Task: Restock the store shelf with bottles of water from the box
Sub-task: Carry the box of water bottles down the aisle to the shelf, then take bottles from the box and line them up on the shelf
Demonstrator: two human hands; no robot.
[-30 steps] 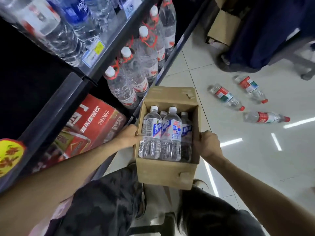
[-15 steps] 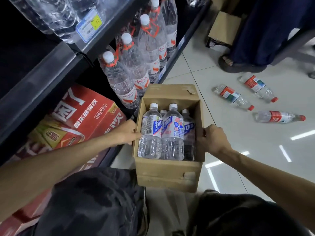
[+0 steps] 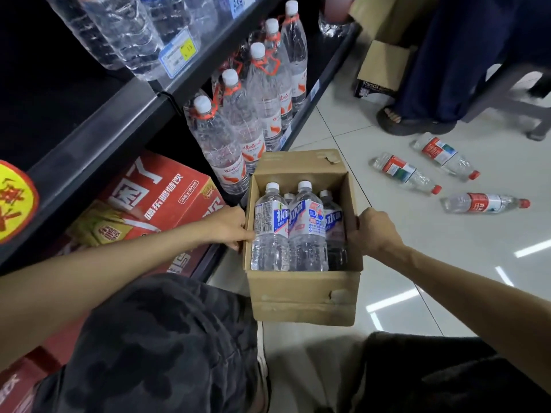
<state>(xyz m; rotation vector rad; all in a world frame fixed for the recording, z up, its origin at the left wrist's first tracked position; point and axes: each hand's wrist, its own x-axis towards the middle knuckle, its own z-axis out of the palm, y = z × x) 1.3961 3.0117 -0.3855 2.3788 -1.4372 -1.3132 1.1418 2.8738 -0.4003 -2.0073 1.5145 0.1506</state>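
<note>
— Where is the box?

— Right in front of me, between my knees and the bottom shelf (image 3: 301, 126). It is a brown cardboard box (image 3: 304, 296) with its top open, and I cannot tell whether its base touches the floor (image 3: 402, 263).

— And your hands?

— My left hand (image 3: 229, 226) is on the box's left wall, fingers (image 3: 243, 235) curled over the rim and closed on the cardboard, just beside the nearest bottle. My right hand (image 3: 372, 232) grips the right wall the same way, closed over its top edge.

— What is inside?

— Upright bottles of water (image 3: 305, 234) with white caps and blue-and-white labels. Three stand across the near row, and another cap shows behind them. They fill the near part; the far part of the box looks bare.

— And the shelf?

— On the bottom shelf, just beyond the box's far left corner, stands a row of large clear water bottles (image 3: 226, 150) with white caps and orange handle rings. Left of them sits a red carton (image 3: 155, 201) with white lettering. The shelf above holds more clear bottles, with a price tag (image 3: 180, 53) on its edge.

— Anything on the floor?

— Three small red-labelled bottles (image 3: 405, 172) lie on their sides on the tiles, well to the right of the box. Beyond them, another person's sandalled foot (image 3: 414, 122) stands beside a second cardboard box (image 3: 381, 70).
</note>
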